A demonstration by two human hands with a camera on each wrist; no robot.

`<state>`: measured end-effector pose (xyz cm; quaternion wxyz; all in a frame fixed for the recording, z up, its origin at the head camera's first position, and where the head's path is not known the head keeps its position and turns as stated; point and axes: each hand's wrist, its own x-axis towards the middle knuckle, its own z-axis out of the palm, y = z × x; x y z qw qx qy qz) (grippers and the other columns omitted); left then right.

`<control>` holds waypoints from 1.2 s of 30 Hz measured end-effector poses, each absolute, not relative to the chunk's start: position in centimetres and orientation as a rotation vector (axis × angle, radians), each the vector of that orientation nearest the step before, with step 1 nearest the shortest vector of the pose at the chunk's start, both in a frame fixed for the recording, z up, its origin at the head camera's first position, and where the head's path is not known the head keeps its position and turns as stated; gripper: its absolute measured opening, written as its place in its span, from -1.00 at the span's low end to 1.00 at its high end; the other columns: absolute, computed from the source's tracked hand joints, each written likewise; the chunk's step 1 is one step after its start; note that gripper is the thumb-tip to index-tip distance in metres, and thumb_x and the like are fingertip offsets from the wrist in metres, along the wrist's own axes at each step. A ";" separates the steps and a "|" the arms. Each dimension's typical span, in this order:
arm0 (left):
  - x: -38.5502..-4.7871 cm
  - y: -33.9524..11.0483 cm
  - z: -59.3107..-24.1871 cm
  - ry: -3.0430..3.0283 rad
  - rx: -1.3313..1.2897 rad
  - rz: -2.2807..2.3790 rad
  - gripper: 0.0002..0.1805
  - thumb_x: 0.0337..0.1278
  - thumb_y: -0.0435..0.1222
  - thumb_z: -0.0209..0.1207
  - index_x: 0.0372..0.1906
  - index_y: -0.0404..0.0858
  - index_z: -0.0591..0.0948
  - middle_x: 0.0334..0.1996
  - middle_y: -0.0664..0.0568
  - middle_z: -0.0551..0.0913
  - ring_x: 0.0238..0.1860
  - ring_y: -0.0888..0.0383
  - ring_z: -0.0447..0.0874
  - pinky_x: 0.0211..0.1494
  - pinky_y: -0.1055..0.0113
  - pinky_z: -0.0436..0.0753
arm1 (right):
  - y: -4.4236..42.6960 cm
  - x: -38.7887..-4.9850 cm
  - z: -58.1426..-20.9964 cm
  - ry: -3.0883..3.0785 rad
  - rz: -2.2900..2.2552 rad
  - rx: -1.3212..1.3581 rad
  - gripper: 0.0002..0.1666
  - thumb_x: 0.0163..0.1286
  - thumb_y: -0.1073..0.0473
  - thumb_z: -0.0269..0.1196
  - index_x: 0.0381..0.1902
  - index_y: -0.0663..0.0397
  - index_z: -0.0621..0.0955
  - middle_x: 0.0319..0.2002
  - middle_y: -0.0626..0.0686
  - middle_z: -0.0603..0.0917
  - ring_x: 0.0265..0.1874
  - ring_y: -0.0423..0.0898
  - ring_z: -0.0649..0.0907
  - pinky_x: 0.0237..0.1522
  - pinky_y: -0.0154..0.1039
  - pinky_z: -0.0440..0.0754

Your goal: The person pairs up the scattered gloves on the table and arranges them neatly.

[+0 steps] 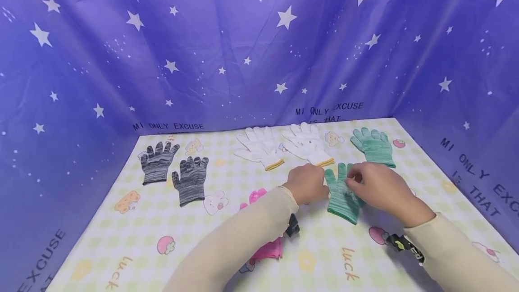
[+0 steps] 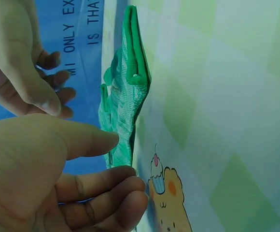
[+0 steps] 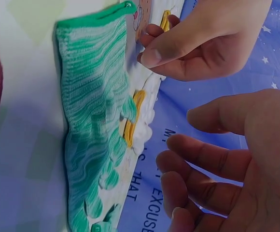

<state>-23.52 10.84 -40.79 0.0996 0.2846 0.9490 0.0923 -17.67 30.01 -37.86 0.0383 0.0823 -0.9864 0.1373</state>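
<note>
A green knitted glove (image 1: 342, 199) lies on the table between my two hands, cuff toward me. My left hand (image 1: 306, 184) is at its left side, thumb and fingers apart and loosely bent, with nothing visible between them. Over the glove's right side hovers my right hand (image 1: 381, 188), its fingers relaxed and holding nothing. The right wrist view shows the green glove (image 3: 94, 92) lying flat, with the fingertips of both hands apart from it. A second green glove (image 1: 373, 148) rests behind my right hand.
Two white gloves (image 1: 261, 145) with yellow cuffs lie at the back. Two dark grey gloves (image 1: 190, 181) are on the left. Pink gloves (image 1: 269, 249) are partly hidden under my left forearm. A checked cloth (image 1: 142, 224) covers the table; a purple star curtain (image 1: 227, 48) surrounds it.
</note>
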 end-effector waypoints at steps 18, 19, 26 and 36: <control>-24.3 13.7 -41.2 2.881 0.623 0.278 -0.56 0.25 0.18 0.29 -0.59 0.01 0.56 -0.66 0.18 0.54 -0.53 0.20 0.57 -0.42 0.27 0.53 | 31.0 -17.2 -37.3 -3.000 0.439 0.186 -0.83 0.38 0.02 0.24 -0.25 -0.14 0.74 -0.35 -0.11 0.73 -0.46 -0.18 0.58 -0.43 -0.17 0.49; -24.3 13.8 -41.2 2.879 0.618 0.280 -0.56 0.24 0.17 0.30 -0.59 0.01 0.56 -0.66 0.18 0.53 -0.52 0.20 0.57 -0.42 0.27 0.53 | 31.1 -17.2 -37.3 -2.999 0.440 0.182 -0.84 0.39 0.02 0.24 -0.25 -0.14 0.74 -0.35 -0.10 0.73 -0.46 -0.17 0.58 -0.44 -0.17 0.49; -24.3 14.4 -41.5 2.867 0.632 0.304 -0.63 0.21 0.04 0.34 -0.59 -0.01 0.55 -0.62 0.18 0.56 -0.51 0.19 0.57 -0.41 0.26 0.52 | 31.4 -17.2 -37.3 -3.007 0.456 0.157 -0.83 0.39 0.00 0.25 -0.26 -0.13 0.74 -0.35 -0.10 0.72 -0.48 -0.17 0.57 -0.46 -0.19 0.47; -24.5 14.5 -41.8 2.830 0.648 0.411 -0.72 0.22 -0.08 0.36 -0.53 -0.05 0.59 -0.55 0.17 0.61 -0.51 0.19 0.57 -0.40 0.31 0.52 | 31.4 -17.0 -37.4 -3.013 0.477 0.115 -0.82 0.40 -0.01 0.24 -0.23 -0.13 0.73 -0.33 -0.09 0.74 -0.50 -0.16 0.56 -0.49 -0.20 0.45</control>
